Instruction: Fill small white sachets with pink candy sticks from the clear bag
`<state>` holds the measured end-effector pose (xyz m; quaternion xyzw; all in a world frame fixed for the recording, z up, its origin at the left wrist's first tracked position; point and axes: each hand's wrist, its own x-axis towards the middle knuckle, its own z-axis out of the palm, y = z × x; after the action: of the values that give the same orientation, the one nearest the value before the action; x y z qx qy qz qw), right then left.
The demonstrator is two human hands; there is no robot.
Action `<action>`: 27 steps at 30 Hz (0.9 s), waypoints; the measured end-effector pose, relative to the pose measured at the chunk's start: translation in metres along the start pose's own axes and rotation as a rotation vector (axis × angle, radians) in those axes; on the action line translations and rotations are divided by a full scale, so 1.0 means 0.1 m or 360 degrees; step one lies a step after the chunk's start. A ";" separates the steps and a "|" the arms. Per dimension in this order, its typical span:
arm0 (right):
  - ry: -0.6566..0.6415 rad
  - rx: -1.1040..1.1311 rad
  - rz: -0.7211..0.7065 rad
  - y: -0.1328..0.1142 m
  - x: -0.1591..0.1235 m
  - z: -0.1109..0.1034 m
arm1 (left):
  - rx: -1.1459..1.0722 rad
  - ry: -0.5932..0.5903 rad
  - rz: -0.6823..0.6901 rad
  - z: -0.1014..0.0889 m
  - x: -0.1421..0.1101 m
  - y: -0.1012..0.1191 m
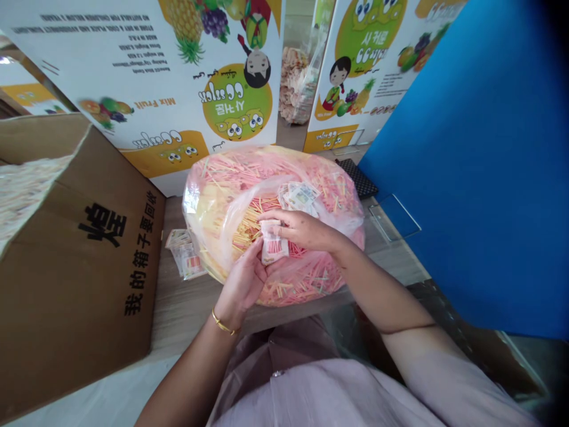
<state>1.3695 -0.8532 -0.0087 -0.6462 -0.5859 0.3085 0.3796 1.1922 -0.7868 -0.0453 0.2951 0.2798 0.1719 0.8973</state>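
A big clear plastic bag point(222, 196) full of thin pink and yellow sticks lies in front of me. My left hand point(243, 279) and my right hand point(302, 230) meet over its open middle. Both pinch a small clear packet point(273, 244) with red sticks inside. A gold bangle circles my left wrist. A loose pile of small printed packets point(300, 196) rests on the sticks just beyond my right hand.
A brown cardboard box point(75, 267) with black characters stands at the left. Several more small packets point(186, 252) lie on the wooden surface beside the bag. White fruit-printed cartons point(146, 77) stand behind. A blue panel point(480, 166) fills the right.
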 end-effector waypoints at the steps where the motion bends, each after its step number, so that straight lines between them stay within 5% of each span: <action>1: 0.0048 -0.0026 0.0031 0.01 0.01 0.01 | 0.0048 -0.0038 -0.0007 0.01 -0.02 0.00; 5: 0.0035 0.0157 -0.0076 0.00 0.03 0.03 | 0.0378 -0.0158 0.0080 0.00 -0.08 0.00; 14: -0.0106 -0.0049 0.0014 -0.13 -0.04 0.05 | 0.0590 -0.0033 0.0282 -0.08 -0.22 -0.01; 17: 0.0058 0.0042 -0.0011 -0.17 -0.09 0.05 | 0.0714 0.0272 0.0724 -0.19 -0.42 0.04; 21: 0.0392 0.0220 0.0056 -0.07 -0.16 -0.04 | 0.0896 0.1110 0.1586 -0.74 -0.52 0.25; 27: 0.0620 0.0342 0.0149 0.21 -0.22 -0.20 | 0.1231 0.1242 0.0944 -1.68 -0.22 0.36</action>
<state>1.3950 -0.8777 -0.0170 -0.6758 -0.4347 0.2557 0.5376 1.0682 -0.6969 -0.1263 0.5791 0.5351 0.3951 0.4714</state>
